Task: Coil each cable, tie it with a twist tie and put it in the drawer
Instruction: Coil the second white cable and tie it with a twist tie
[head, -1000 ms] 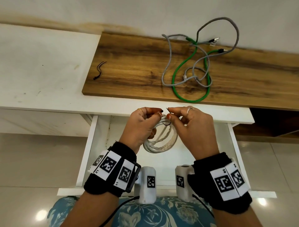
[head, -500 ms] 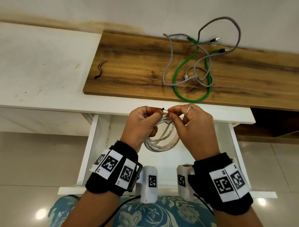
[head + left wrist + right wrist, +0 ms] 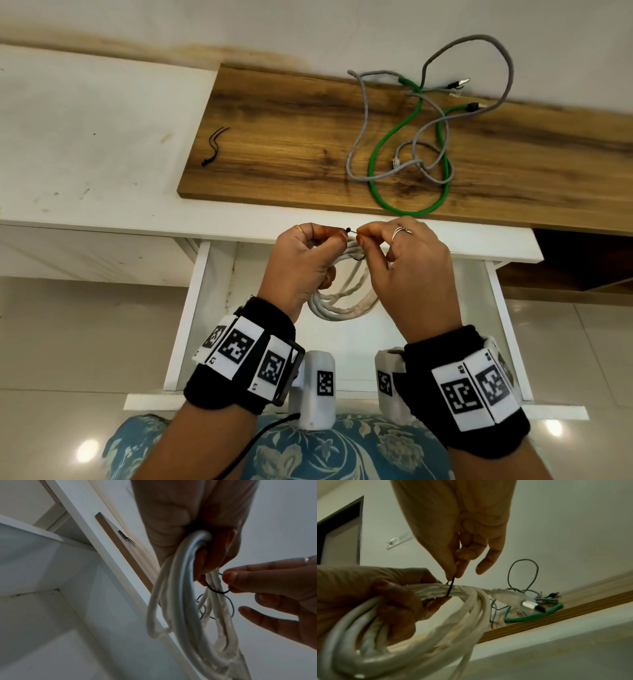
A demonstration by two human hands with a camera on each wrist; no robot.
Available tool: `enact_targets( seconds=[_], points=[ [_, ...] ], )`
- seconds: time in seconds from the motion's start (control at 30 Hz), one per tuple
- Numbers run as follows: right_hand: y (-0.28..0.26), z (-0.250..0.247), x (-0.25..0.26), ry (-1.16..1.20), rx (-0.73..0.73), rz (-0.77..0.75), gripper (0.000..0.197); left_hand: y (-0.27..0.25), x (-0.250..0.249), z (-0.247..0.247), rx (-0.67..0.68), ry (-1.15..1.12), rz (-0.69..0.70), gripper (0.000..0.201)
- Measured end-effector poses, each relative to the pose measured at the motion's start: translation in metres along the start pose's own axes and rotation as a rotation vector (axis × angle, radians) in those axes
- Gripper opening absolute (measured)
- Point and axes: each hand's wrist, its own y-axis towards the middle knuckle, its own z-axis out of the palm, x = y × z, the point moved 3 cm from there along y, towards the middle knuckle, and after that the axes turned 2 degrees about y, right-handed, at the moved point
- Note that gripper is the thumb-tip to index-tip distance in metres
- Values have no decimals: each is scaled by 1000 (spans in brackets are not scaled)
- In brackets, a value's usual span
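Observation:
A coiled white cable (image 3: pixel 342 301) hangs over the open white drawer (image 3: pixel 191 308). My left hand (image 3: pixel 305 260) grips the top of the coil (image 3: pixel 180 588). A thin black twist tie (image 3: pixel 450 588) is looped around the bundled strands (image 3: pixel 462 592). My right hand (image 3: pixel 400 253) pinches the tie's end (image 3: pixel 352 232) between thumb and forefinger, right beside the left fingertips. The tie's loop (image 3: pixel 216 590) shows below the left fingers. The cable's USB plug (image 3: pixel 530 605) sticks out to the right.
On the wooden board (image 3: pixel 291 144) lie a tangled grey cable (image 3: pixel 363 113) and a green cable (image 3: pixel 394 137), with more black twist ties (image 3: pixel 214 145) near the board's left end. A white desk top (image 3: pixel 85 137) extends left. The drawer's front edge (image 3: pixel 342 407) is near my lap.
The right hand has drawn the tie's end up and out between the two hands; the coil stays held over the drawer.

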Motion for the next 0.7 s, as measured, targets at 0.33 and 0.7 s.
enact_targets(
  seconds=[0.33, 0.7],
  points=[
    [0, 0, 1, -17, -3, -36, 13, -1, -2, 1, -5, 21, 4, 18],
    [-2, 1, 2, -40, -18, -33, 13, -2, -2, 1, 7, 45, 2, 16]
  ],
)
